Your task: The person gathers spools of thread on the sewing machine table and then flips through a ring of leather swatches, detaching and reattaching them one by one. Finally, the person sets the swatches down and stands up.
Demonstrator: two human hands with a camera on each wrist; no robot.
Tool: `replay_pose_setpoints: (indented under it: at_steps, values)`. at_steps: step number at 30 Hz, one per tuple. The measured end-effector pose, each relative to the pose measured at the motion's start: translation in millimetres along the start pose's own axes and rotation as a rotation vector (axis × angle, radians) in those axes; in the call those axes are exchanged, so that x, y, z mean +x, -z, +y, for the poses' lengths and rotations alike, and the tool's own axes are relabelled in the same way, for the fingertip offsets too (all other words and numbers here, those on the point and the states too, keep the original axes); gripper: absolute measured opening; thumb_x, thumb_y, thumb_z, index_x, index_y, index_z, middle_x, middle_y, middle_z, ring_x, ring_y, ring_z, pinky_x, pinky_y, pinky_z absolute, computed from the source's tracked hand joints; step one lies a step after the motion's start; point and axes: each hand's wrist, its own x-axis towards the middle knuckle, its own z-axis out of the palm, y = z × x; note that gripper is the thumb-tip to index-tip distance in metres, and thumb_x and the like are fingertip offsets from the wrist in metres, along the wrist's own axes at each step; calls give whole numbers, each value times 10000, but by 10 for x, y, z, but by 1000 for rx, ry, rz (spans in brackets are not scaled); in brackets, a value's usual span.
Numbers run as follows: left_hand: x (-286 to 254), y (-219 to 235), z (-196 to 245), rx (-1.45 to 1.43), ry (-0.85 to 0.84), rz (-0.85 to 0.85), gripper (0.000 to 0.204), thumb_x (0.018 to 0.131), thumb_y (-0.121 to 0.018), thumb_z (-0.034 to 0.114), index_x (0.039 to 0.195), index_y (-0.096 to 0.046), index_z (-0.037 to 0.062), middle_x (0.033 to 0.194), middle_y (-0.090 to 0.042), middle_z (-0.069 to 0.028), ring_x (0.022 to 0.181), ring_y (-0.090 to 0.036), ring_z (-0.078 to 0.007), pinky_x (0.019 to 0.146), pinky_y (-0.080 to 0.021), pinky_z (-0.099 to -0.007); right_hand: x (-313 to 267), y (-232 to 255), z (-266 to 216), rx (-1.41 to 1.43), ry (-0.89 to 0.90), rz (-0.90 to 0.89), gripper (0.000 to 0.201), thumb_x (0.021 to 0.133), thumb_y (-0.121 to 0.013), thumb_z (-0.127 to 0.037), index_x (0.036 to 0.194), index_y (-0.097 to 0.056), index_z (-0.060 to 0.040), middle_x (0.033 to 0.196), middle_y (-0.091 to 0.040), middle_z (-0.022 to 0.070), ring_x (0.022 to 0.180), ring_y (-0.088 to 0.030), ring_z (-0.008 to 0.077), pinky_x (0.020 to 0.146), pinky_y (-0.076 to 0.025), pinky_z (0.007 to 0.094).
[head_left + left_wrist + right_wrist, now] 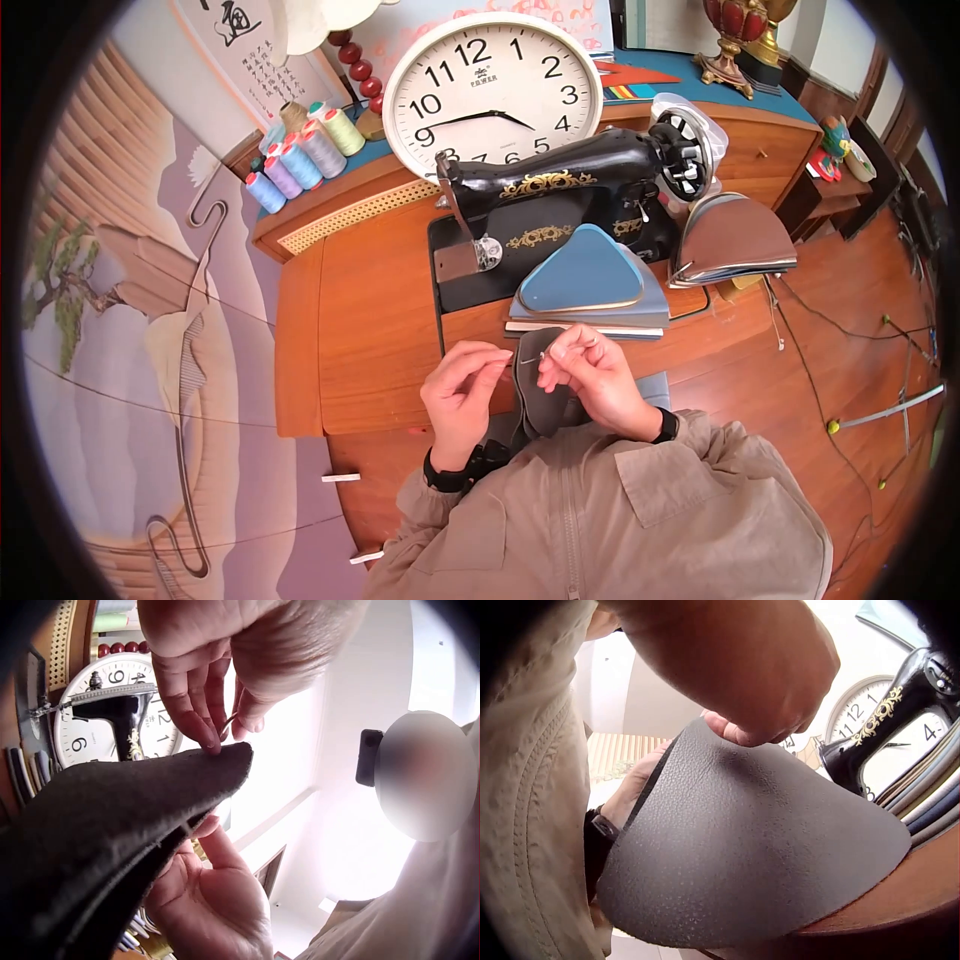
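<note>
A dark grey leather piece (545, 405), pebbled on its broad face, stands upright in front of the person. Beside its left edge, the left hand (462, 395) brings thumb and fingertips together; the left wrist view shows a thin curved strand (231, 720) between them, with one fingertip touching the leather's edge. The right hand (605, 385) is curled over the leather's other side, thumb and forefinger pinched. A thin pale needle-like line (530, 359) crosses the leather to those fingertips. Whether the right fingers grip this or the leather, I cannot tell.
A black sewing machine (560, 180) stands on the wooden table (370, 330), before a large clock (490, 95). Blue pieces (580, 275) and a brown folded stack (735, 240) lie nearby. Thread spools (300, 160) stand at back left.
</note>
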Motion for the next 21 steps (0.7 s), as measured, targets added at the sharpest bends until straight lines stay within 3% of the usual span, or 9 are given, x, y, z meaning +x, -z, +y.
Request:
replay_pose_setpoints:
  at_steps: [7,10,16,21]
  values:
    - [38,-235,155,-72,18,-49,132,914,-586,-39,1020,-663,-48,976,-635,-119,818,-629,-160,699,-528,-261,-144,68,-117,-117,28,-76,98,971,-578,-104,942,-583,-11,833,-656,64,715,-633,106,646,-516,241]
    - [62,-254,146,-113,57,-174,135,953,-562,41,985,-644,-60,966,-607,-132,807,-611,-180,674,-519,-281,-182,89,-160,-86,57,-61,68,957,-591,-71,964,-589,-4,821,-653,55,698,-624,93,631,-512,228]
    - [17,-296,140,-199,77,-143,141,953,-552,16,1021,-634,-76,1033,-619,-147,830,-637,-189,732,-531,-288,-218,114,-162,-149,154,-104,114,930,-618,-24,1038,-628,9,835,-659,41,703,-609,72,642,-504,218]
    - [8,-354,203,-190,95,-141,171,881,-596,-97,1048,-619,-67,1007,-621,-147,870,-641,-195,764,-539,-304,-245,94,-231,-256,196,-89,116,917,-626,-3,1030,-647,8,836,-657,16,715,-590,48,647,-493,208]
